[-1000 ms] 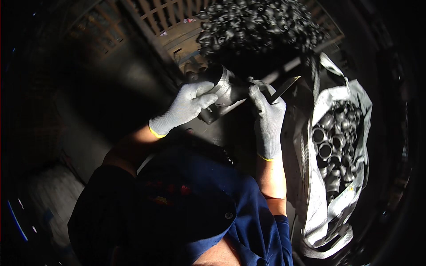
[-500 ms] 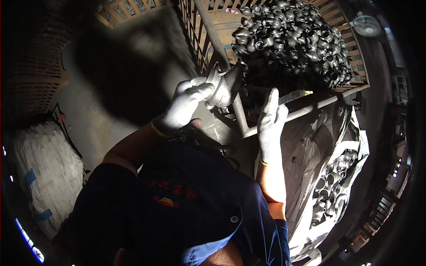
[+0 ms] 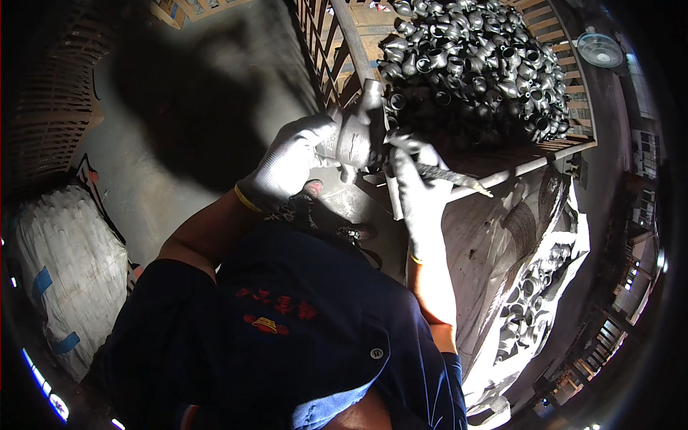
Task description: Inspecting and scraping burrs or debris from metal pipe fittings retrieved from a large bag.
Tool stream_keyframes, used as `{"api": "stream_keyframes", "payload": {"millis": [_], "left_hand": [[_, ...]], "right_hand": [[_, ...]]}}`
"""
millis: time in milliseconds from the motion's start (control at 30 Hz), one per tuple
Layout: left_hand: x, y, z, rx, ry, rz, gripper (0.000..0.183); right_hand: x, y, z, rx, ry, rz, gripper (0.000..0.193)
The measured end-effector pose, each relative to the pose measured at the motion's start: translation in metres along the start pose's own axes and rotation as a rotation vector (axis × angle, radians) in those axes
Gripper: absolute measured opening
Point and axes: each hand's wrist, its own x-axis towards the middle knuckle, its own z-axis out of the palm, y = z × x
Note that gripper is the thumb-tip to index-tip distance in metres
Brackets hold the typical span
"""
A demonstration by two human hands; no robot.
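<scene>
Closed around a grey metal pipe fitting (image 3: 353,143), my white-gloved left hand (image 3: 287,158) has it in front of me by the crate's corner. The fitting has a wide body and a narrower neck pointing up. My right hand (image 3: 421,197), also gloved, grips a long flat file (image 3: 453,177) whose pale tip sticks out to the right. The other end of the file lies at the fitting's right side; motion blur and shadow hide whether the two touch. Some right fingers are smeared.
A slatted metal crate (image 3: 527,168) ahead holds a heap of similar fittings (image 3: 473,64). At the right, an open white woven sack (image 3: 487,236) contains more fittings. A white covered bundle (image 3: 72,265) stands at the left, and a fan (image 3: 600,49) at the far right.
The fitting has turned in my left hand so its neck points upward. My right hand has moved left to the fitting, and the file now slants down to the right.
</scene>
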Motion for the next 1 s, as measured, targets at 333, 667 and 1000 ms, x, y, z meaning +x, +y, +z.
{"api": "stream_keyframes", "payload": {"millis": [333, 667, 1000], "left_hand": [[-0.011, 0.007, 0.014, -0.116, -0.092, 0.126, 0.038], [0.002, -0.071, -0.045, -0.324, -0.219, 0.165, 0.029], [0.064, -0.121, -0.110, -0.245, -0.024, -0.013, 0.023]], "right_hand": [[0.010, 0.013, 0.006, 0.019, 0.129, -0.108, 0.015], [-0.027, 0.060, 0.025, -0.063, -0.161, 0.149, 0.018], [-0.067, 0.152, 0.002, -0.187, -0.250, 0.223, 0.017]]}}
